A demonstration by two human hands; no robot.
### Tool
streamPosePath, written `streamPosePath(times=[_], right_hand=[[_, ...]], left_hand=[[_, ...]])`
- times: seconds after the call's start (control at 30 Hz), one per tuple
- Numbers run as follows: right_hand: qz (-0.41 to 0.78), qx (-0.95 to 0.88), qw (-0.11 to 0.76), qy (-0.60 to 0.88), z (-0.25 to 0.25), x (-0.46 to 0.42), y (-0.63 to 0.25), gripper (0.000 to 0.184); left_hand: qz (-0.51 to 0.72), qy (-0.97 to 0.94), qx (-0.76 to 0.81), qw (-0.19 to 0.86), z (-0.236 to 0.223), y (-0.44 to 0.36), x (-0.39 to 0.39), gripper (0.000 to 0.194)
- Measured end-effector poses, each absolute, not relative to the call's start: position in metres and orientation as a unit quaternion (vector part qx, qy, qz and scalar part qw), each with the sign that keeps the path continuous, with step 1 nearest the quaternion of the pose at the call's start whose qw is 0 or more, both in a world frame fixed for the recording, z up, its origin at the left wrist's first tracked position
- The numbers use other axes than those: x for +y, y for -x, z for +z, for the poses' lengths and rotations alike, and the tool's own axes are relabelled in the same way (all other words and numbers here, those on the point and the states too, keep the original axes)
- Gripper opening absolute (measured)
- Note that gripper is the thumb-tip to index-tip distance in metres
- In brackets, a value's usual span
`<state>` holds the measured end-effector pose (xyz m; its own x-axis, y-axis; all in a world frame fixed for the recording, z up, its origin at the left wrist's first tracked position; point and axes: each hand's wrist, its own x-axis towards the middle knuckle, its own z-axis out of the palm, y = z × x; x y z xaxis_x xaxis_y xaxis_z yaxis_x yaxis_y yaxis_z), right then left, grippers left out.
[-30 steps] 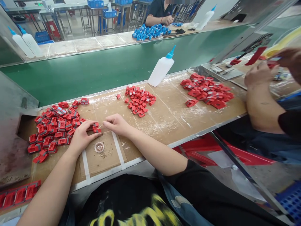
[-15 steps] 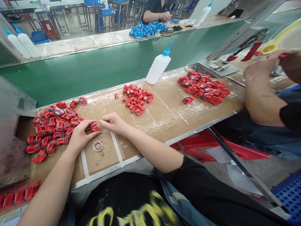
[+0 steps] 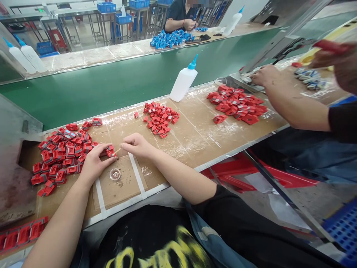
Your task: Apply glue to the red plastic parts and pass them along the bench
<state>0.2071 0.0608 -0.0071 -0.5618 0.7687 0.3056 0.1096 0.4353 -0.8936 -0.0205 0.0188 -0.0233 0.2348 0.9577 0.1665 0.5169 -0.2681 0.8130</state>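
My left hand is closed on a red and grey plastic part, gripped between thumb and fingers. A thin wooden stick is pinched in my right hand, its tip at the part's near edge. Just below sits a small clear round cup on a cardboard sheet. Left of my left hand lies a pile of red and grey parts. Beyond my right hand is a heap of smaller red pieces.
A white squeeze bottle with a blue nozzle stands near the table's far edge. Another pile of red parts lies right, beside a co-worker's arm. A green belt runs behind. Red parts stand in a row at lower left.
My right hand has drawn slightly away from the part, and more of the stick shows. The co-worker's near arm has reached forward and left toward the metal fixture.
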Motion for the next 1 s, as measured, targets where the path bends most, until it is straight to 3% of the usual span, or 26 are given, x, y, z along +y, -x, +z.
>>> streamPosePath(times=[0.17, 0.37, 0.47, 0.57, 0.73, 0.87, 1.0], right_hand=[[0.444, -0.862, 0.18, 0.168, 0.005, 0.038, -0.207, 0.048], [0.286, -0.892, 0.064, 0.343, 0.02, 0.054, -0.214, 0.067], [0.113, -0.832, 0.082, 0.537, 0.029, 0.1, -0.232, 0.066], [0.001, -0.774, 0.069, 0.63, 0.032, 0.148, -0.243, 0.049], [0.03, -0.795, 0.061, 0.602, 0.021, 0.181, -0.24, 0.023], [0.087, -0.817, 0.117, 0.558, 0.013, 0.18, -0.238, 0.025], [0.164, -0.82, 0.225, 0.501, 0.011, 0.168, -0.233, 0.022]], left_hand=[[0.445, -0.674, 0.528, 0.263, -0.014, 0.02, 0.013, 0.054], [0.474, -0.631, 0.56, 0.251, -0.011, 0.021, 0.011, 0.056], [0.464, -0.627, 0.569, 0.259, -0.012, 0.022, 0.012, 0.058], [0.481, -0.616, 0.549, 0.294, -0.013, 0.022, 0.011, 0.06], [0.513, -0.582, 0.535, 0.336, -0.015, 0.021, 0.014, 0.07], [0.546, -0.568, 0.53, 0.314, -0.009, 0.019, 0.014, 0.069], [0.563, -0.521, 0.525, 0.369, 0.01, 0.018, 0.014, 0.073]])
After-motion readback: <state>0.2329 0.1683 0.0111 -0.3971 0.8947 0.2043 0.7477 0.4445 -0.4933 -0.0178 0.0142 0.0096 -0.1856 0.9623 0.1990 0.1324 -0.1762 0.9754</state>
